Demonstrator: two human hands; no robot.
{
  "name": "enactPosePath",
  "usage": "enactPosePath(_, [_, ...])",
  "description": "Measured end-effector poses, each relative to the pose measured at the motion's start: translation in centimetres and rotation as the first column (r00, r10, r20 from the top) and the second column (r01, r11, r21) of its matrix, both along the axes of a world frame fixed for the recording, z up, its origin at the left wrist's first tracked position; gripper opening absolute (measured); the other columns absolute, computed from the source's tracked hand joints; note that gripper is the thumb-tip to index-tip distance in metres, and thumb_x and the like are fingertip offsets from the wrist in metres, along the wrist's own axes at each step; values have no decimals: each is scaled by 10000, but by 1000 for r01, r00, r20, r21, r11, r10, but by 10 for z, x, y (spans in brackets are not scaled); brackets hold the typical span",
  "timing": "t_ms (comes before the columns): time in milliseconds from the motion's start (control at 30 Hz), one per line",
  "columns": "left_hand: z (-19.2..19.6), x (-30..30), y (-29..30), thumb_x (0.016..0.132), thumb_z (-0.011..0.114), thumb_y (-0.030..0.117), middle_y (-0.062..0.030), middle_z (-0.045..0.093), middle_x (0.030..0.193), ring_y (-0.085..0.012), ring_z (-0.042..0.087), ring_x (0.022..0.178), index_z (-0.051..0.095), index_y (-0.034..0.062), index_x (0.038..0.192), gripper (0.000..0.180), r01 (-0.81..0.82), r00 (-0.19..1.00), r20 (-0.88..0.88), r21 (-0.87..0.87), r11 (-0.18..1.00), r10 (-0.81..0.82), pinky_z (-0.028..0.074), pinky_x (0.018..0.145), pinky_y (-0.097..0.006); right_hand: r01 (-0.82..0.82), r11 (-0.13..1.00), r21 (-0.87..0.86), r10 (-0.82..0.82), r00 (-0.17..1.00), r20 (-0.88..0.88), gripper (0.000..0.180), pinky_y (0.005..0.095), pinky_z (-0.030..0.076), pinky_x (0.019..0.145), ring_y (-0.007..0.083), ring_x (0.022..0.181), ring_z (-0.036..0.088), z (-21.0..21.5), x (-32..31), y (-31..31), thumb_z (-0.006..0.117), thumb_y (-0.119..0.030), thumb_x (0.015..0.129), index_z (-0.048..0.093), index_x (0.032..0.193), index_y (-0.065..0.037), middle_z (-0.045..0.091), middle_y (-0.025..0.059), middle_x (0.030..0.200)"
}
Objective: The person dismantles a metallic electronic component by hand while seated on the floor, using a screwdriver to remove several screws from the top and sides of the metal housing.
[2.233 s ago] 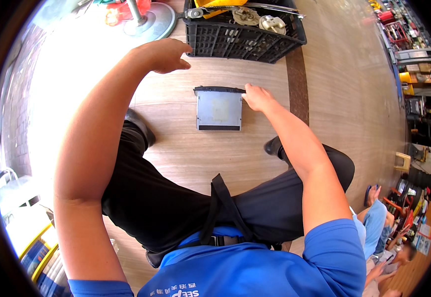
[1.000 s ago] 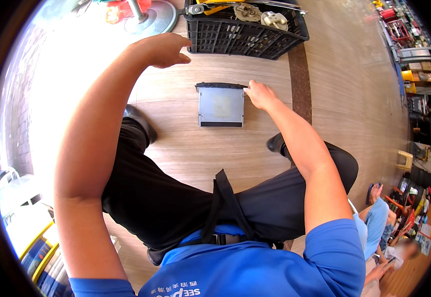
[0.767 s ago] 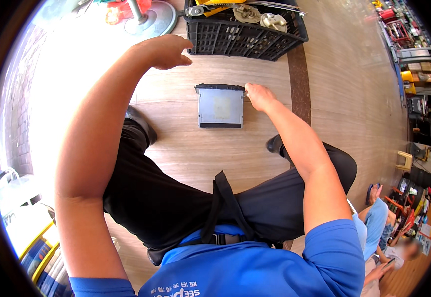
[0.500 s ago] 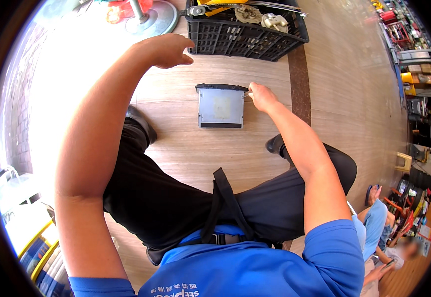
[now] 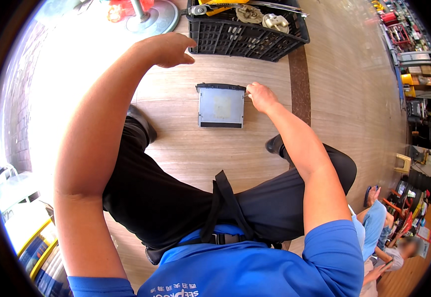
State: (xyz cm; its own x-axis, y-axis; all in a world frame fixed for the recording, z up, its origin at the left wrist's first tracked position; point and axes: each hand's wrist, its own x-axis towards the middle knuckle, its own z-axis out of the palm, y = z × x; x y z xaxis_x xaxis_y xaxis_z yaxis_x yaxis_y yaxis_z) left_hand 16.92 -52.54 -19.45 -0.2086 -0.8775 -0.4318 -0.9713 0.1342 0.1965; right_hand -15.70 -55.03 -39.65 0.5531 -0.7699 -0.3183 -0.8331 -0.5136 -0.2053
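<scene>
A flat silver metal box with a black front panel, looking like a car stereo unit (image 5: pixel 221 106), lies on the floor between my feet, its panel facing away from me. My right hand (image 5: pixel 262 97) is at its far right corner, fingers pinched together against the side. A thin pale sliver shows at those fingertips, too small to name. Up at the left, my left hand (image 5: pixel 173 50) hovers by the near left corner of a black plastic crate (image 5: pixel 235 42). Its thumb and forefinger are apart, with nothing visible between them; the other fingers are mostly hidden.
Inside the crate are pale round parts (image 5: pixel 275 22), yellow pieces and metal rods. A round stand base (image 5: pixel 158 19) stands left of it. At the lower right sits another person (image 5: pixel 374 225). Cluttered shelves (image 5: pixel 418 64) line the far right.
My right hand has shifted very slightly left against the box's corner. The box and my left hand look almost unchanged.
</scene>
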Motion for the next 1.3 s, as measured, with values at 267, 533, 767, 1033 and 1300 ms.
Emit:
enactPosePath(267, [-1,2,1,942,625,312,-147,545,1382,-317,515,1278,518,81,1380,506,16,1000,-7,16,1000,-16,427,1047,-422,209,977,30,-209,978,10,216,487,503,823,409,957,615,4,6,5,562,-263,948,561,1016,-58,646,171,995])
enactPosePath(533, [-7,3,-2,940,625,322,-144,546,1382,-316,512,1280,514,82,1384,516,31,999,-9,10,999,-31,422,1052,-422,-66,997,-40,67,998,19,96,488,501,800,391,970,612,-7,0,-2,518,-108,934,560,1008,-64,640,162,1030])
enactPosePath(767, [-8,1,-1,941,625,318,-136,535,1397,-315,501,1294,521,83,1380,508,16,1000,5,1,1000,-16,417,1058,-428,-21,1000,-21,23,996,92,120,475,505,807,384,973,615,-4,3,-1,587,-154,924,570,997,-61,646,164,1039])
enactPosePath(1033, [-7,4,-1,942,624,321,-144,536,1393,-316,505,1289,519,72,1377,512,27,1000,-10,4,1000,-27,420,1055,-426,125,991,35,-119,982,-148,245,488,505,813,396,987,622,16,16,7,499,-298,979,530,1036,-62,666,184,1015])
enactPosePath(1300, [-5,2,-2,941,624,330,-152,547,1378,-322,512,1279,523,73,1375,514,41,999,-4,-12,999,-41,424,1049,-425,-52,996,-67,51,999,-7,163,488,508,822,388,997,618,-12,0,-5,575,-99,894,537,1051,-69,647,156,1050])
